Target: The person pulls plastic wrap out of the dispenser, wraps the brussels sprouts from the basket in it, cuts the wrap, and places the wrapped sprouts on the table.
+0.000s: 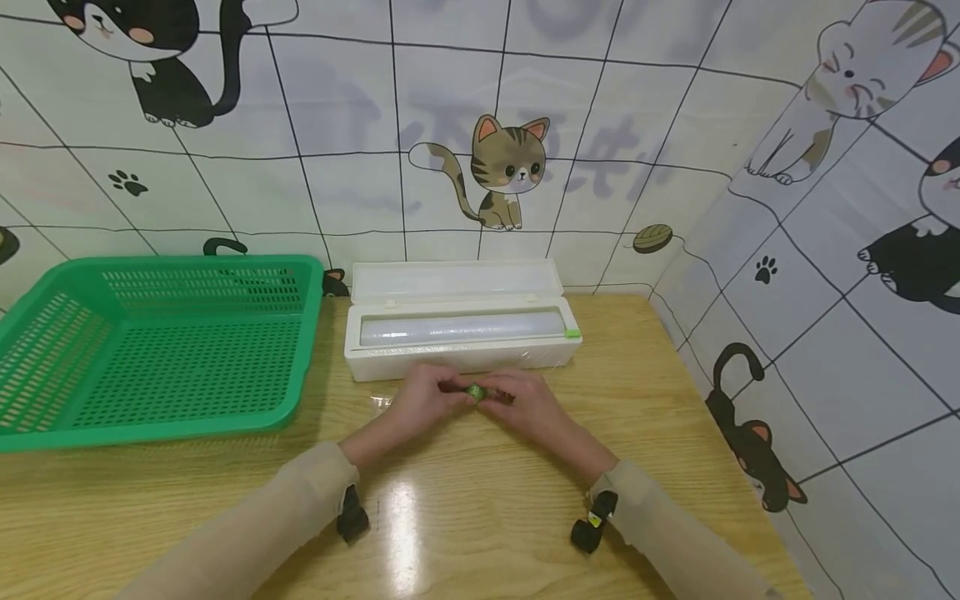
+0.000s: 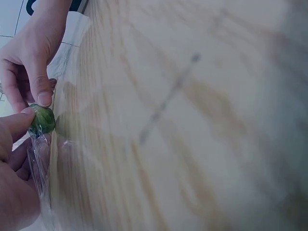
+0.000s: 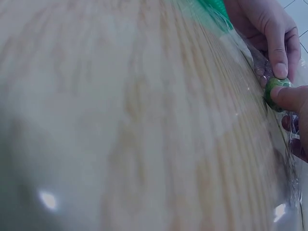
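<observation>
Between my two hands is a small round green vegetable with paler streaks; its exact kind cannot be told. Clear plastic film clings around it and trails off below. My left hand pinches it from the left with thumb and fingers. From the other side my right hand pinches it too, the thumbs almost meeting in the right wrist view, where the vegetable shows wrapped in shiny film. Just behind the hands stands a white cling film box, lid raised, with a film roll inside.
A green plastic basket with slotted walls stands at the left of the wooden table. A small green slider sits on the box's right end. Cat-patterned sheeting covers the walls behind and at right.
</observation>
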{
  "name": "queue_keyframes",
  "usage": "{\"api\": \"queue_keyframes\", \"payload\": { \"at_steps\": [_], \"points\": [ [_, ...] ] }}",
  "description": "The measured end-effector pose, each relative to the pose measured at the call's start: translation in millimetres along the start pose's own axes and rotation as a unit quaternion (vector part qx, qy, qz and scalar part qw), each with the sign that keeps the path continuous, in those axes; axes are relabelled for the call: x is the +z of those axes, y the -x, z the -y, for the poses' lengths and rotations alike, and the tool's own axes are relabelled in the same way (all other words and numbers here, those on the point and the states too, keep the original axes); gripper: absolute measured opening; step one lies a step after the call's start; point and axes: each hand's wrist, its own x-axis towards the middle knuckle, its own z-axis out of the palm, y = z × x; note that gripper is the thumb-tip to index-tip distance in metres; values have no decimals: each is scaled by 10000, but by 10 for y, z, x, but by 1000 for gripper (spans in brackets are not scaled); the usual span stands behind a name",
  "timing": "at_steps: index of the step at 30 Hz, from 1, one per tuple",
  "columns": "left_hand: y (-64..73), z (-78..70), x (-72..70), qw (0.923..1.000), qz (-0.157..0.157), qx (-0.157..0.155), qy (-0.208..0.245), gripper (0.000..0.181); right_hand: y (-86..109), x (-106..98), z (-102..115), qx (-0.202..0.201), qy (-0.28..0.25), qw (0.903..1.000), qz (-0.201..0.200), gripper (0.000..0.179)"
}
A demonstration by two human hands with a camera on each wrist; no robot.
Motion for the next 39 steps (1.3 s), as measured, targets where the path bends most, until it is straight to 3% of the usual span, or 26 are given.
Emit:
{"api": "queue_keyframes", "payload": {
  "at_steps": [4,8,10,13,15,17,21,24,29,36,39],
  "points": [
    [-5,19,-6,9996,35,129,-240,15,-3,-10,9,25,9,10000,-11,35],
    [10,13,-11,9928,-16,733,-948,16,-13,-20,17,170,28,9998,58,35],
    [16,-4,-10,9802,-75,1218,-1557,16,-22,-21,15,236,100,9996,107,35],
    [24,-38,-9,9519,-241,1784,-2479,15,-33,-19,1,253,212,9993,149,35],
    [28,-47,-7,9349,-336,2002,-2912,15,-34,-18,-12,241,257,9992,184,35],
    [36,-48,-11,9273,-396,2054,-3104,14,-36,-23,-13,234,250,9991,234,35],
    [36,-30,-26,9292,-354,2117,-3009,14,-43,-38,-2,280,246,9989,287,35],
    [26,1,-49,9385,-272,2102,-2728,15,-48,-42,3,369,244,9986,297,35],
    [36,58,-100,9526,-340,1787,-2437,15,-61,-23,5,453,279,9979,378,34],
    [38,77,-98,9451,-376,1824,-2684,8,-49,6,-26,300,308,9985,327,33],
    [31,67,-88,9462,-357,1729,-2713,7,-47,7,-34,282,324,9985,339,34]
  ]
}}
